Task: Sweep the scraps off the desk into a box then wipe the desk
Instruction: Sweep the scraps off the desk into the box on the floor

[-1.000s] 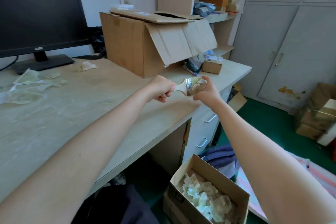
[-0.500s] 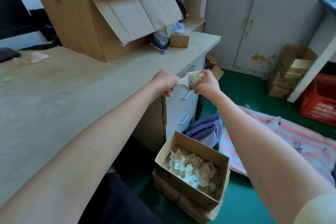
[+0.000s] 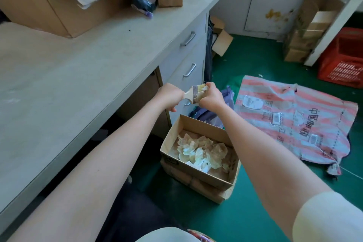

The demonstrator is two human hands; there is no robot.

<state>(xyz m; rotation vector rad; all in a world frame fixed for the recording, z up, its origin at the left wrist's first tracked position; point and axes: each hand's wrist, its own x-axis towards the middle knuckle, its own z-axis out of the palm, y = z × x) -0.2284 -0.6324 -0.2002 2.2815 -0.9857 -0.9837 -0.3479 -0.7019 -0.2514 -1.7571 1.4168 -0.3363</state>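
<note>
Beyond desk [image 3: 78, 76] edge, above box [image 3: 198, 178]: left hand [image 3: 170, 97] fisted round brush [image 3: 193, 93] handle; right hand [image 3: 211, 98] pinches scrap [image 3: 200, 95] at bristles. Brush lies left-right between hands. Box below, slightly nearer person; right hand closer.
</note>
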